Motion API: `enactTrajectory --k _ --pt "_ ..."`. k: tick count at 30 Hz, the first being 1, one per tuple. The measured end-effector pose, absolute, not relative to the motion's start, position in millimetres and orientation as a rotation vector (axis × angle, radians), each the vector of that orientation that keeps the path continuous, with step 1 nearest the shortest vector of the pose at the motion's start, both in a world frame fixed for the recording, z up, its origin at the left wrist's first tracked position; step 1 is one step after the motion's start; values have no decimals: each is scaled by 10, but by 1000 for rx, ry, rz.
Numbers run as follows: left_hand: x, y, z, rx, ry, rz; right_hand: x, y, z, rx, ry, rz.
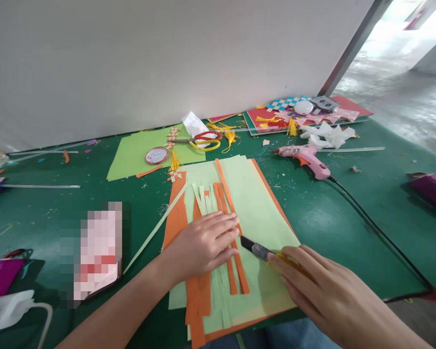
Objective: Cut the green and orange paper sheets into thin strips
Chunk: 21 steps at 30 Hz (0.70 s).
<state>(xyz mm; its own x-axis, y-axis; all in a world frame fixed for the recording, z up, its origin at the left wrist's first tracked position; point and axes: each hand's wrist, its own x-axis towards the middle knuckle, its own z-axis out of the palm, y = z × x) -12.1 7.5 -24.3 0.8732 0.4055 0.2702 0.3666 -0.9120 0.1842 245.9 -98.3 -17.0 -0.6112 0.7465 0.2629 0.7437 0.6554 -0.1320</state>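
Observation:
My left hand (207,240) lies flat, fingers stretched out, pressing on narrow orange paper strips (241,271) on a pale green sheet (269,213). My right hand (323,281) is closed around a yellow utility knife (260,250). Its dark blade points left, just right of my left fingertips; I cannot tell whether it touches the paper. Beneath the green sheet, orange paper (267,186) shows along the edges. Several pale green strips (218,295) and wider orange pieces (194,310) lie under and around my left hand, which partly hides them.
Scissors (207,141), a roll of tape (156,155) and a yellow tassel (175,162) lie on a green sheet (127,157) behind. A pink glue gun (307,157) with a black cord rests at right. A blurred-out phone (100,252) and white charger (9,310) are at left.

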Motion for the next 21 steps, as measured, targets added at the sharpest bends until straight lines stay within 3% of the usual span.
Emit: enactTrajectory --k 21 --pt "-106 81 -206 2943 592 419 2402 -979 -228 -1229 -2592 -24"
